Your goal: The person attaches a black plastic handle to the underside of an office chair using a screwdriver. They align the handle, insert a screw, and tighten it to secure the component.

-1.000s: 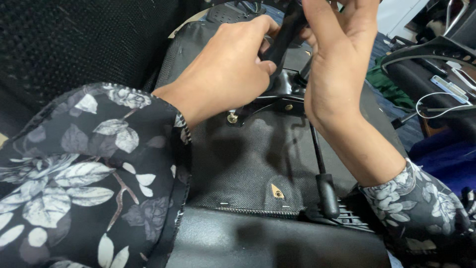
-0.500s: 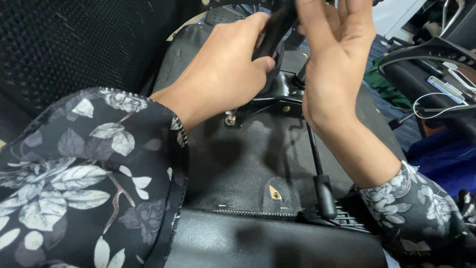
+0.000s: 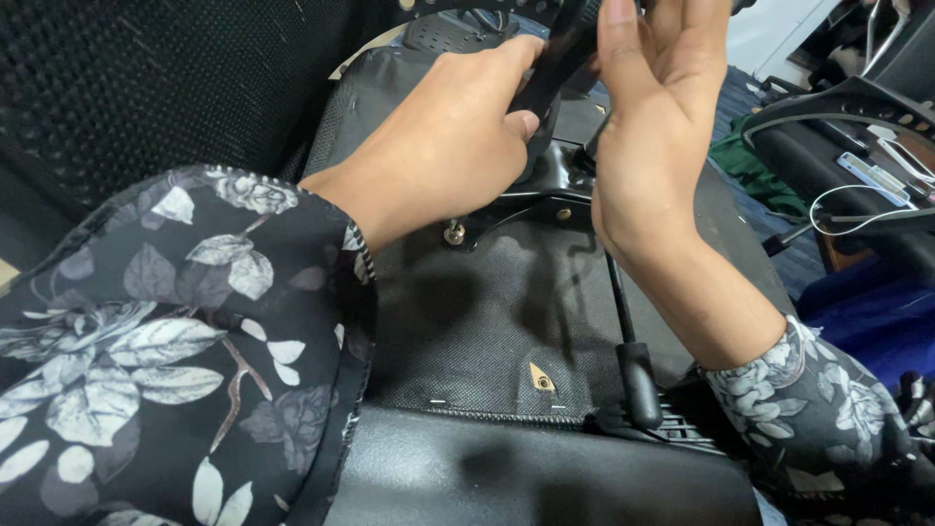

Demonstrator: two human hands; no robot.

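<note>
A chair lies upside down, so the bottom of its seat [image 3: 487, 331] faces up. It is covered in black cloth. Both hands are up at the far edge of the seat, where a black metal part [image 3: 560, 54] sticks up.

The left hand [image 3: 438, 156] is wrapped around this black part, with the thumb pressed on its side. The right hand [image 3: 648, 146] is just beside it. Its palm is open and its fingers [image 3: 623, 58] point up, so it touches the part but does not squeeze it.

Under the hands sits a flat metal plate [image 3: 545, 200]. A bolt [image 3: 454, 234] stands at its left corner, and it looks like it is not all the way in. A thin black lever [image 3: 628, 341] runs back toward the near edge of the seat.

The plate seems to be on already. The tall part is still held by hand, so the fixing looks only partly done.
</note>
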